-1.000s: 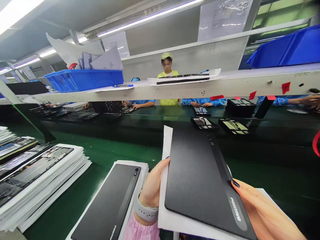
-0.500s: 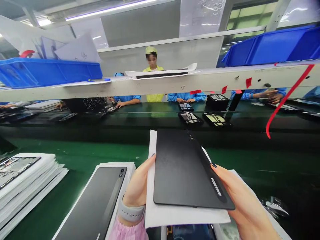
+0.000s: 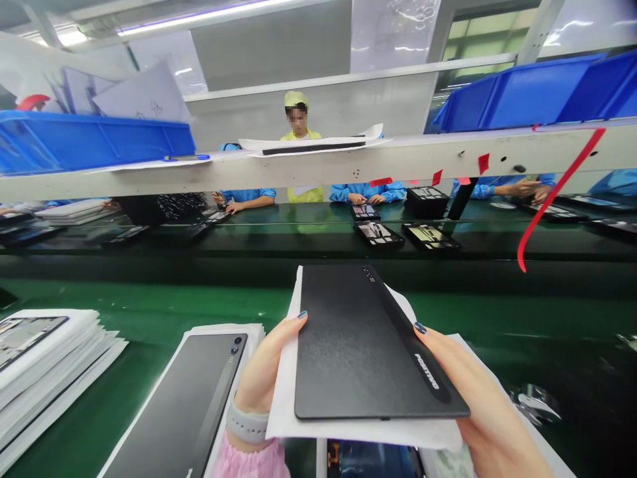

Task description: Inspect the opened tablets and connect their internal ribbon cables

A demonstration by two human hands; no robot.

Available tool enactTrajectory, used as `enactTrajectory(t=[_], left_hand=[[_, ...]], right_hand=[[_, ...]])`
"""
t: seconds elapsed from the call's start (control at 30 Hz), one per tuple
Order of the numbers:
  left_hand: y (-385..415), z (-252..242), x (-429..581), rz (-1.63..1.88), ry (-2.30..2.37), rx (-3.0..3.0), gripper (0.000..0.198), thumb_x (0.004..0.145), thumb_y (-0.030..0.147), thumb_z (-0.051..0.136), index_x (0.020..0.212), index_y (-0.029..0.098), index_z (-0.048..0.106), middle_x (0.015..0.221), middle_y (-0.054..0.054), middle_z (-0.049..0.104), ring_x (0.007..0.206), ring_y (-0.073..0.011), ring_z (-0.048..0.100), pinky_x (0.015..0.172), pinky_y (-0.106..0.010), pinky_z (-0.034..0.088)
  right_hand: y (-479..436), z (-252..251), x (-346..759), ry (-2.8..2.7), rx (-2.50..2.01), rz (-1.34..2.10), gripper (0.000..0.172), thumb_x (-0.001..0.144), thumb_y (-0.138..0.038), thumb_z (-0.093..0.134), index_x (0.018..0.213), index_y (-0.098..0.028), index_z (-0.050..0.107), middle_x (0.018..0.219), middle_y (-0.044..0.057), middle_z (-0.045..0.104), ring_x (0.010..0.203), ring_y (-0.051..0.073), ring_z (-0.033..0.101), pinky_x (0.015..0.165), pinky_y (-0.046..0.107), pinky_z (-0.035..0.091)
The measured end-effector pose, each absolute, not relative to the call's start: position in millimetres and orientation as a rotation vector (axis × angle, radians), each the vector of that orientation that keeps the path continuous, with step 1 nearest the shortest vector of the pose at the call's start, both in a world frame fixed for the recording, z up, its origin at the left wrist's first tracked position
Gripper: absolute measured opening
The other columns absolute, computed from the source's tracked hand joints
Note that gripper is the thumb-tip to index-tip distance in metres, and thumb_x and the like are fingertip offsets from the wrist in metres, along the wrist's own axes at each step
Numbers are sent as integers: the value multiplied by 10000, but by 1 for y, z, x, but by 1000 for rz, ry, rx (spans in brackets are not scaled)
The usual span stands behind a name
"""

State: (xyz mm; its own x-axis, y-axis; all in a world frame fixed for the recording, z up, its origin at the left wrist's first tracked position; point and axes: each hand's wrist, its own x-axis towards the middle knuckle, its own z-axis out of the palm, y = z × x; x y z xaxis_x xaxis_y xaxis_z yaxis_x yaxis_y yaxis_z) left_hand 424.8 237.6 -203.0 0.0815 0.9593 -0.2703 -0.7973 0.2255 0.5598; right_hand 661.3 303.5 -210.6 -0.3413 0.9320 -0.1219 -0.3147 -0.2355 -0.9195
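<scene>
Between my hands, above the green bench, is a black tablet back cover [image 3: 363, 352] with white lettering at its right edge. A white sheet [image 3: 358, 431] lies beneath it and sticks out at the edges. My left hand [image 3: 271, 355] grips the left edge with the thumb on top; my right hand [image 3: 468, 378] grips the right edge the same way. Most of the fingers are hidden underneath. Below the sheet, a tablet with a dark blue inner face [image 3: 375, 461] shows in part. To the left, another dark grey cover [image 3: 182, 398] rests on white sheets.
At far left stands a stack of white sheets [image 3: 54, 385] topped by a tablet frame. A shiny object [image 3: 536, 403] lies on the right. Blue bins [image 3: 94, 143] sit on the white shelf beam [image 3: 308, 171]. Beyond it, several co-workers sit along a dark line with black trays [image 3: 379, 234].
The cover and sheet have tilted flatter and shifted slightly left in view, with both hands still on them. The whole view has drifted a little.
</scene>
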Motion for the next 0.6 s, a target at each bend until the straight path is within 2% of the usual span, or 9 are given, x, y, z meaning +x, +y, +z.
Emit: enactTrajectory(t=[0.23, 0.33, 0.5, 0.6], left_hand=[[239, -201, 428, 1251, 495, 297, 461, 994, 442, 516, 1269, 112, 682, 1051, -128, 770, 1101, -295, 706, 1051, -402, 489], [237, -202, 427, 1271, 545, 286, 412, 979, 401, 553, 1205, 93, 708, 1006, -136, 775, 1052, -295, 724, 1031, -406, 506], [237, -205, 425, 1430, 766, 274, 233, 886, 167, 663, 1098, 100, 733, 898, -95, 783, 887, -252, 761, 944, -355, 557], [240, -204, 421, 1393, 817, 214, 201, 872, 173, 667, 1031, 74, 739, 805, -91, 774, 790, -243, 764, 862, -325, 585]], right_hand=[[300, -211, 660, -995, -872, 1824, 334, 787, -477, 891, 980, -211, 832, 941, 63, 740, 642, 152, 598, 519, 189, 498], [301, -210, 661, -1023, -895, 1787, 314, 793, -467, 888, 957, -206, 834, 878, 59, 737, 637, 154, 595, 530, 189, 499], [300, -208, 660, -1044, -872, 1771, 326, 781, -495, 889, 949, -224, 824, 821, 56, 725, 702, 201, 647, 591, 220, 533], [292, -202, 658, -1034, -901, 1745, 372, 793, -570, 845, 932, -228, 800, 729, 54, 685, 641, 218, 632, 541, 254, 523]])
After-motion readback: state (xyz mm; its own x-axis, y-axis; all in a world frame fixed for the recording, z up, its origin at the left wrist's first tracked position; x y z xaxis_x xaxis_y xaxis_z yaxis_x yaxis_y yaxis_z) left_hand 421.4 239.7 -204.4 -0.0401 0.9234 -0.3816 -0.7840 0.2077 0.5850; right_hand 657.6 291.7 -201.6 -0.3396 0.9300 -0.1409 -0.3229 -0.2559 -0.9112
